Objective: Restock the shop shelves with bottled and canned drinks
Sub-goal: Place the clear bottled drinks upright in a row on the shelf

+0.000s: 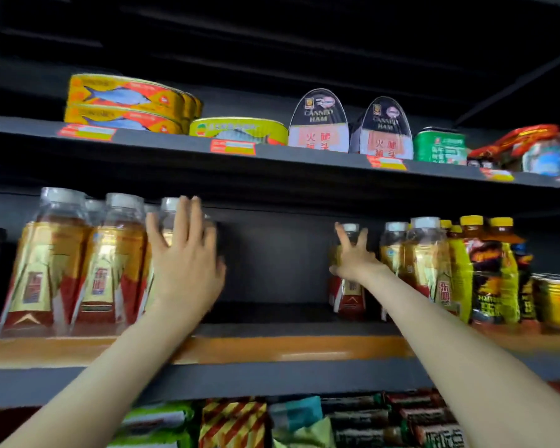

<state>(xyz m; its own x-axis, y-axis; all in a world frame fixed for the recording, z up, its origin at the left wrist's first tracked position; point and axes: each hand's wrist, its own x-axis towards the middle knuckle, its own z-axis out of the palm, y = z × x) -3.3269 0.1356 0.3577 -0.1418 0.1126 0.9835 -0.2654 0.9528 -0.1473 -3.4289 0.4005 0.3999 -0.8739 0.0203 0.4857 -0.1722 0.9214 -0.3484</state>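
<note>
Amber tea bottles with clear caps and red-gold labels stand on the middle shelf [272, 350], which has an orange front strip. A left group [78, 270] and a right group [427, 270] are split by a bare gap. My left hand [185, 257] lies flat with straight fingers against the rightmost bottle [168, 210] of the left group and covers most of it. My right hand [353, 258] reaches deep into the shelf, its fingers spread straight on the upper part of a single tea bottle [348, 299] at the left end of the right group.
The upper shelf [175, 143] carries flat fish tins [126, 101], two canned hams [319, 122] and a green tin [440, 145]. Yellow-capped drink bottles [488, 270] and gold cans [556, 302] stand right of the tea. Snack packets [233, 421] fill the shelf below.
</note>
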